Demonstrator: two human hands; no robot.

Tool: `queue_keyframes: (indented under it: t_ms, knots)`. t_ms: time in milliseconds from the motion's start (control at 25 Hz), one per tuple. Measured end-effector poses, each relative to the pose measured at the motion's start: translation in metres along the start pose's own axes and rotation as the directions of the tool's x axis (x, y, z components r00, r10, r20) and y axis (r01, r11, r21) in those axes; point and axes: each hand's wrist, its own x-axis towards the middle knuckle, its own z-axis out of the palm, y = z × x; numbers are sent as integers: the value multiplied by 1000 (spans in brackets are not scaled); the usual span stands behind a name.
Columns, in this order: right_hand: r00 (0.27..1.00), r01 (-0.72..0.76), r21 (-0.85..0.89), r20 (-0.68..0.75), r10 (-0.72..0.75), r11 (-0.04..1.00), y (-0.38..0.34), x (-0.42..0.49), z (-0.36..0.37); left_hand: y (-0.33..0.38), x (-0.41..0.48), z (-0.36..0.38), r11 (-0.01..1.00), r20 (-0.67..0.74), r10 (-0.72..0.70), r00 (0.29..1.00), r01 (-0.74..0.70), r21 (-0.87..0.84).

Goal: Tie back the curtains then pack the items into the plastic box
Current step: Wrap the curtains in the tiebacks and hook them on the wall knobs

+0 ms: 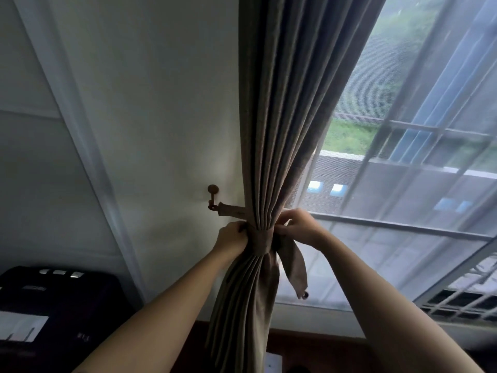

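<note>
A brown pleated curtain [279, 117] hangs beside the window and is gathered into a bunch at mid-height. A matching tieback band [262, 239] wraps around the bunch. One end of the band runs left to a wall hook [213, 196]; the other end [295, 267] hangs loose on the right with a small ring at its tip. My left hand [232, 239] grips the band and curtain on the left side. My right hand [298, 224] pinches the band on the right side of the bunch.
A window [419, 157] with a sheer screen and bars fills the right. A white wall [161, 117] lies behind the hook. A dark device [53, 305] with buttons sits at lower left. A dark wooden surface [322, 351] lies below.
</note>
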Motion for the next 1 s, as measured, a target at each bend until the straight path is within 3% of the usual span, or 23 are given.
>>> queue_keyframes:
  t_ms: [80,200,320,440,560,720,840,1000]
  knots:
    - [999,-48,168,-3,49,985,-1,-7,5,1,-7,4,1000,-114,-22,993,23,7]
    - [987,-159,456,106,124,876,-1,-25,21,-3,-28,1,997,-224,-22,974,4,-83]
    - [984,-180,478,95,153,860,-8,-23,19,-12,-52,3,985,-207,57,977,-89,-149]
    - [953,-300,550,132,274,779,-23,-16,16,-23,-64,7,963,-165,187,968,-214,-162]
    - [933,-342,622,138,331,704,-32,-14,19,-20,-68,12,958,-79,273,959,-278,-68]
    - [904,-398,500,74,420,769,-37,-12,19,-10,-70,33,952,-151,259,954,-226,207]
    - [901,-382,324,-77,426,866,-43,-11,19,-4,-70,50,951,-207,215,954,-156,265]
    - [906,-336,261,-174,387,905,-53,-13,18,4,-67,46,948,-230,187,955,-114,298]
